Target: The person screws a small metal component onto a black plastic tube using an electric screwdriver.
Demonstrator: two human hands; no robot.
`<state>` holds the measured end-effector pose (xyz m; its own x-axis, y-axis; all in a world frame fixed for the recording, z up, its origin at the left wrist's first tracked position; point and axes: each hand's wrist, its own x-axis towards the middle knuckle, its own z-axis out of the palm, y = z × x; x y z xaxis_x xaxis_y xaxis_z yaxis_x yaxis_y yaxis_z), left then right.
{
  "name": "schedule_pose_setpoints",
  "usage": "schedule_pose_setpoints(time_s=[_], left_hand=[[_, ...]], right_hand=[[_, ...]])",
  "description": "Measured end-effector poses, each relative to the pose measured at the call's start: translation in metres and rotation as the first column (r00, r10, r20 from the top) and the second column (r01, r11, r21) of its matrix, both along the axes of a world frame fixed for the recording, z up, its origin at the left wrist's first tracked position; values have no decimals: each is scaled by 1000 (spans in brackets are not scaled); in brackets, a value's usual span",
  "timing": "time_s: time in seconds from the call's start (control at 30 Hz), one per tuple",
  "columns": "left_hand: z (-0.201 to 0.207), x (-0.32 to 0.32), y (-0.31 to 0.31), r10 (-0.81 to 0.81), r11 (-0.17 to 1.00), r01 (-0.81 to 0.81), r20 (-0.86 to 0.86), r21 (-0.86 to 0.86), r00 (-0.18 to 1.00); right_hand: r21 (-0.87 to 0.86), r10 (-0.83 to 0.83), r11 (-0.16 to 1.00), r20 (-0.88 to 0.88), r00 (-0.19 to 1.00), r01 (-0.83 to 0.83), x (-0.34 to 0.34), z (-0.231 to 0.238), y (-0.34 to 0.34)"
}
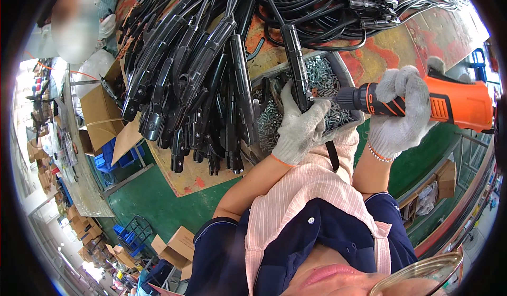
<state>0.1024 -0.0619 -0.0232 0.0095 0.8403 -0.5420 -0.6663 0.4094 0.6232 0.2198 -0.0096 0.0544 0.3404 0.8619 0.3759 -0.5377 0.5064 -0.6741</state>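
My left hand (pixel 302 127), in a pale knit glove, is closed around the lower end of a long black plastic handle (pixel 296 63) with a black cable running from its top. Gripped in my gloved right hand (pixel 404 108) is an orange and black cordless screwdriver (pixel 458 103). Its black chuck and thin bit point left, with the tip at the handle beside my left fingers. Whether it touches a screw is hidden. Under both lies an open tray (pixel 346 66) holding many small metal screws (pixel 319 74).
Many similar black handles (pixel 198 68) lie piled on the worn table (pixel 195 182) to the left. Coiled black cables (pixel 311 5) cover its far side. Cardboard boxes (pixel 103 119) and a blue crate (pixel 127 156) stand at left. A blurred person (pixel 74 26) is at the far left.
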Motion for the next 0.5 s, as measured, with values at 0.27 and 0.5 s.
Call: schedule_pose_setpoints(time_s=[0.27, 0.5], left_hand=[[-4, 0, -3, 19, 1000, -19, 44, 13, 999], [-3, -1, -2, -27, 1000, 27, 18, 13, 999]], right_hand=[[42, 109, 993, 117, 987, -115, -4, 2, 11], [39, 175, 982, 153, 973, -183, -3, 2, 11]])
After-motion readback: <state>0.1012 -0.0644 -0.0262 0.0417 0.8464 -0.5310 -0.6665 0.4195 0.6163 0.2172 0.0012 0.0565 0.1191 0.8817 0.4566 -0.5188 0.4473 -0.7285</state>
